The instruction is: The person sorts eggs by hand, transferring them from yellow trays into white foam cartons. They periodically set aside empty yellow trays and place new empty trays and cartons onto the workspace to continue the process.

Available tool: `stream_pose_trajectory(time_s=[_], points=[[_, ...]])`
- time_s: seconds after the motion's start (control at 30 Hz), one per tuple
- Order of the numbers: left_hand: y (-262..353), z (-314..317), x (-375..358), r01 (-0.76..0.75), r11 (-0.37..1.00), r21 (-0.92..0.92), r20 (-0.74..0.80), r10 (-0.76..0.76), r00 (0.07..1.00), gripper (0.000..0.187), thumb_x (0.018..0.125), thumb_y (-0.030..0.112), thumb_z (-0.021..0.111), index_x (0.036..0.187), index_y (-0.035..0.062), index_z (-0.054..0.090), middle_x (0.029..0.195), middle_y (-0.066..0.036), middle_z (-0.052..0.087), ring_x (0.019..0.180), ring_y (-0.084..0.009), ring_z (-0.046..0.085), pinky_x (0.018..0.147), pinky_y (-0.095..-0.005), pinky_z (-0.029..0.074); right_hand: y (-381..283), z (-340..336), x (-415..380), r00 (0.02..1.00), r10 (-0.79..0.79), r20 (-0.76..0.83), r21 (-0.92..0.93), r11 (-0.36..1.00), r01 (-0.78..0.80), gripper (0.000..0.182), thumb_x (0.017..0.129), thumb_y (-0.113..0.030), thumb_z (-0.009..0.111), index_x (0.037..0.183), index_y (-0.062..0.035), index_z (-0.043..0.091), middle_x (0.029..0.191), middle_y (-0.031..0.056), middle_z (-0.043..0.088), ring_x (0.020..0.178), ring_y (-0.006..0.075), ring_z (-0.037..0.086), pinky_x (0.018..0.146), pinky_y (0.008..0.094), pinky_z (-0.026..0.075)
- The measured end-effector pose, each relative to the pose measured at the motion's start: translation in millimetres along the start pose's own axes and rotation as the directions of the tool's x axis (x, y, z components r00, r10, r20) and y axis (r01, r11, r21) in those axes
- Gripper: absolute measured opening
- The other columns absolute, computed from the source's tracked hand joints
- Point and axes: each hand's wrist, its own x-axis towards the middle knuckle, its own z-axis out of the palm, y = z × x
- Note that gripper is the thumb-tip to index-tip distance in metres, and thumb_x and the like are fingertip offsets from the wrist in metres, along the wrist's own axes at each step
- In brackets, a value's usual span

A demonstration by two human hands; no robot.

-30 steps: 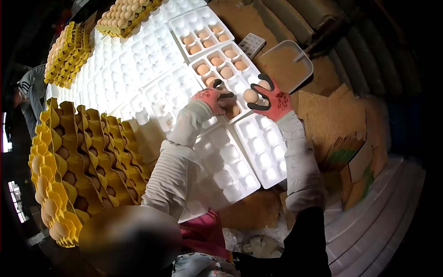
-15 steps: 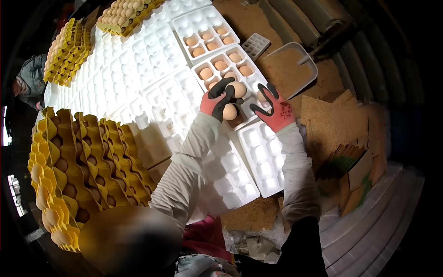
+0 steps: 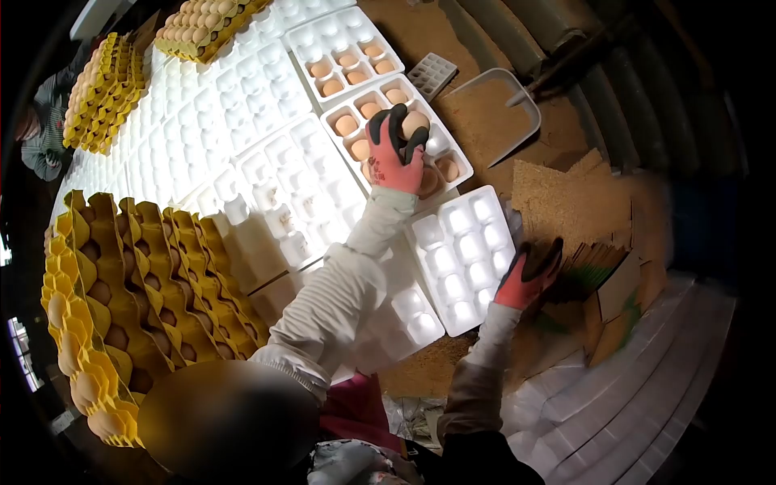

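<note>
My left hand [image 3: 394, 158], in a red and black glove, grips a brown egg [image 3: 415, 122] over a white foam tray [image 3: 440, 133] that holds several eggs. One more egg lies half hidden under the heel of that hand. My right hand [image 3: 528, 275], gloved the same way, hovers off the right edge of an empty white foam tray [image 3: 465, 259]. Its fingers are spread beside a stack of cardboard sheets [image 3: 602, 271], and it holds nothing that I can see.
Tilted yellow egg trays [image 3: 137, 283] full of eggs stand at the left. Rows of white foam trays [image 3: 242, 105] cover the surface. A grey scoop tray of sawdust [image 3: 489, 113] lies at the back right. Another person [image 3: 44, 137] is at the far left.
My left hand carried an egg up and away over the filled tray. My right hand let go of its egg and dropped back to the right, beside the empty tray.
</note>
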Motion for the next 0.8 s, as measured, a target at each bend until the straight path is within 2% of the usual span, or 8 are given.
stream_pose_trajectory(time_s=[0.1, 0.17, 0.37, 0.4, 0.47, 0.57, 0.7, 0.8], points=[[37.3, -35.2, -27.5, 0.284, 0.884, -0.37, -0.066, -0.33, 0.941, 0.046, 0.078, -0.002, 0.06, 0.122, 0.0028, 0.047, 0.115, -0.011, 0.046, 0.094, -0.0208, 0.052, 0.078, -0.0302, 0.046, 79.6, 3.4, -33.2, 0.965, 0.264, -0.014, -0.127, 0.956, -0.263, 0.065, 0.081, -0.035, 0.062, 0.134, -0.0055, 0.039, 0.135, 0.0228, 0.038, 0.125, 0.0394, 0.033, 0.102, 0.0462, 0.031], [60.5, -61.7, -57.7, 0.41, 0.818, -0.405, -0.003, -0.449, 0.893, 0.046, 0.077, -0.006, 0.056, 0.121, 0.0021, 0.047, 0.115, -0.01, 0.046, 0.092, -0.0189, 0.052, 0.079, -0.0282, 0.045, 114.3, 18.9, -39.7, 0.931, 0.141, 0.337, 0.098, 0.978, -0.184, 0.06, 0.081, -0.038, 0.061, 0.13, -0.0058, 0.045, 0.131, 0.0224, 0.043, 0.125, 0.04, 0.033, 0.102, 0.0462, 0.031], [98.0, -138.1, -139.2, 0.622, 0.68, -0.388, 0.34, -0.522, 0.782, 0.051, 0.074, -0.004, 0.054, 0.124, -0.0012, 0.044, 0.122, -0.012, 0.044, 0.109, -0.0216, 0.05, 0.092, -0.0322, 0.042, 46.7, 1.5, -22.1, 0.879, 0.15, 0.454, -0.35, 0.936, 0.021, 0.049, 0.081, -0.037, 0.061, 0.118, -0.0059, 0.055, 0.126, 0.0157, 0.051, 0.121, 0.0315, 0.043, 0.104, 0.0436, 0.03], [101.6, -148.5, -144.8, 0.589, 0.709, -0.388, 0.361, -0.471, 0.805, 0.053, 0.073, -0.004, 0.055, 0.125, -0.0013, 0.044, 0.123, -0.012, 0.044, 0.109, -0.0218, 0.05, 0.092, -0.032, 0.042, 44.4, -0.4, -16.0, 0.92, -0.122, 0.373, -0.428, 0.857, 0.288, 0.043, 0.079, -0.033, 0.063, 0.114, -0.0089, 0.058, 0.118, 0.0134, 0.056, 0.115, 0.0296, 0.048, 0.098, 0.0453, 0.035], [111.0, -170.9, -152.0, 0.586, 0.764, -0.27, 0.428, -0.45, 0.784, 0.058, 0.069, -0.001, 0.059, 0.126, -0.0015, 0.044, 0.125, -0.014, 0.044, 0.11, -0.0225, 0.05, 0.093, -0.0316, 0.041, -5.2, 5.9, 6.9, 0.888, -0.42, 0.185, -0.219, 0.863, 0.454, 0.037, 0.075, -0.025, 0.065, 0.11, -0.011, 0.061, 0.105, 0.0126, 0.061, 0.104, 0.0289, 0.052, 0.091, 0.0441, 0.04], [120.5, -189.0, -159.1, 0.555, 0.798, -0.234, 0.461, -0.412, 0.786, 0.058, 0.069, -0.002, 0.058, 0.125, -0.0015, 0.045, 0.125, -0.015, 0.044, 0.107, -0.0234, 0.051, 0.094, -0.0321, 0.039, -77.5, 58.1, 17.5, 0.742, -0.573, 0.347, 0.361, 0.812, 0.459, 0.03, 0.075, -0.017, 0.064, 0.104, -0.0095, 0.063, 0.097, 0.0116, 0.061, 0.092, 0.0306, 0.054, 0.084, 0.0384, 0.044], [134.9, -217.9, -153.8, 0.448, 0.881, -0.152, 0.474, -0.333, 0.815, 0.052, 0.071, 0.007, 0.06, 0.121, -0.0032, 0.049, 0.116, -0.015, 0.051, 0.111, -0.0252, 0.048, 0.095, -0.0331, 0.038, -102.1, 115.1, 10.8, 0.593, -0.561, 0.578, -0.189, 0.615, 0.766, 0.025, 0.074, -0.022, 0.066, 0.098, -0.016, 0.064, 0.1, 0.005, 0.059, 0.098, 0.0235, 0.052, 0.08, 0.0373, 0.042], [135.9, -230.0, -157.5, 0.465, 0.871, -0.16, 0.462, -0.35, 0.815, 0.055, 0.068, 0.006, 0.06, 0.122, -0.0014, 0.049, 0.116, -0.016, 0.049, 0.111, -0.0282, 0.047, 0.096, -0.0356, 0.037, -114.3, 124.0, 15.8, 0.477, -0.537, 0.696, -0.299, 0.388, 0.872, 0.021, 0.075, -0.02, 0.064, 0.096, -0.0165, 0.064, 0.1, 0.004, 0.059, 0.097, 0.0237, 0.052, 0.081, 0.0375, 0.042]])
